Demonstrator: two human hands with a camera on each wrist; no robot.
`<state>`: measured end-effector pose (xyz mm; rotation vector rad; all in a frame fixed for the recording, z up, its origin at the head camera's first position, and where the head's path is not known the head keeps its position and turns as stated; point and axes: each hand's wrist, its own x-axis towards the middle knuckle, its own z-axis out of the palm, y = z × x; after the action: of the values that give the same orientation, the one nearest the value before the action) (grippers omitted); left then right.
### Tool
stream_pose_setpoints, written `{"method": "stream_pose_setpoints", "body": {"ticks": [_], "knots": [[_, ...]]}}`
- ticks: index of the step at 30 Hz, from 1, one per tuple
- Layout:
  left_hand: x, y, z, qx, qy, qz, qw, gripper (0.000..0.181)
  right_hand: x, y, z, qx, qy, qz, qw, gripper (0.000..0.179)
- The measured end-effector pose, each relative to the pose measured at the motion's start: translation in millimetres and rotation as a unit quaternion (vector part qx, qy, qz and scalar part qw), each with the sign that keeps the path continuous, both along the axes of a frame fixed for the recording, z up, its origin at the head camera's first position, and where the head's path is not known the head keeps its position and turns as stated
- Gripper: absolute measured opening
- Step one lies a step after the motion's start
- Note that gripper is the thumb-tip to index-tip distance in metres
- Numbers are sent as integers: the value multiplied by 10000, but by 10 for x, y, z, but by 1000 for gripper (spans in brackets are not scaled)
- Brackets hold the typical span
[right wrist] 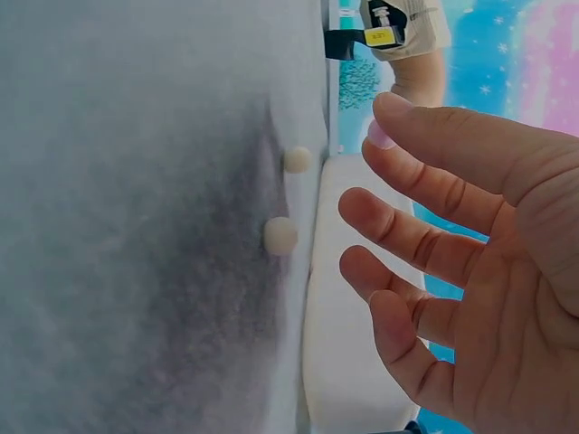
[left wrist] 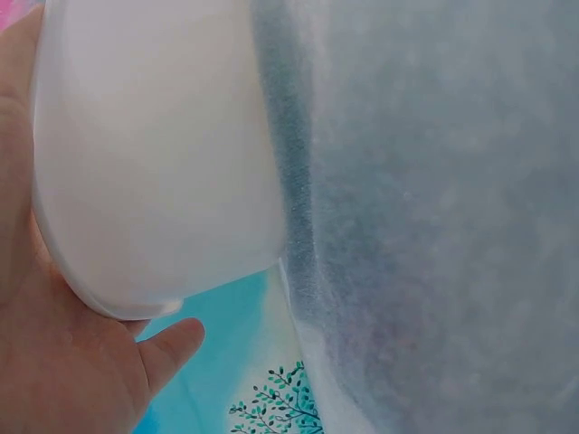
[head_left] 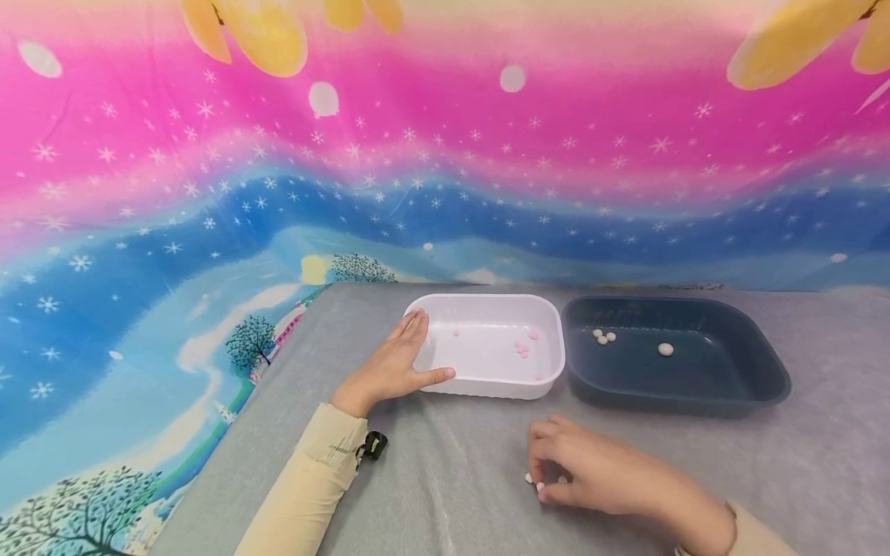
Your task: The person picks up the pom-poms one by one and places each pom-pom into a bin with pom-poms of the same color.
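Observation:
My left hand (head_left: pixel 392 367) rests on the left end of a white tray (head_left: pixel 487 392), fingers straight and thumb along the near rim. In the left wrist view, that palm lies against the tray's side. Inside the tray are several small pink pieces (head_left: pixel 521 349). In front of it, just above the grey cloth, my right hand (head_left: pixel 591 467) pinches a small pink piece (right wrist: pixel 380 136) between thumb and index finger. Two small cream balls, one nearer (right wrist: pixel 280 236) and one farther (right wrist: pixel 297 160), lie on the cloth close to this hand.
A dark blue-grey tray (head_left: pixel 723 398) stands right beside the white one, holding several cream pieces (head_left: pixel 665 350). Grey cloth (head_left: pixel 431 479) covers the table. Behind and to the left hangs a colourful printed sheet (head_left: pixel 445 154). A black device (head_left: pixel 375 445) sits at the left wrist.

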<state>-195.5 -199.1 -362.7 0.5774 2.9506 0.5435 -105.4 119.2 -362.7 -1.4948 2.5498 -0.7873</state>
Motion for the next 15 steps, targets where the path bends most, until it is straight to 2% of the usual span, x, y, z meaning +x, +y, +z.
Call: {"method": "stream_pose_setpoints", "body": {"ticks": [10,15], "knots": [[2,-1,7,4,22,14,10000,109,-6,-39,92,66,57,-91,9999,22],[8,1,15,6,-22,12,10000,108,-28,-47,106,-63,184,-44,9998,20]]}}
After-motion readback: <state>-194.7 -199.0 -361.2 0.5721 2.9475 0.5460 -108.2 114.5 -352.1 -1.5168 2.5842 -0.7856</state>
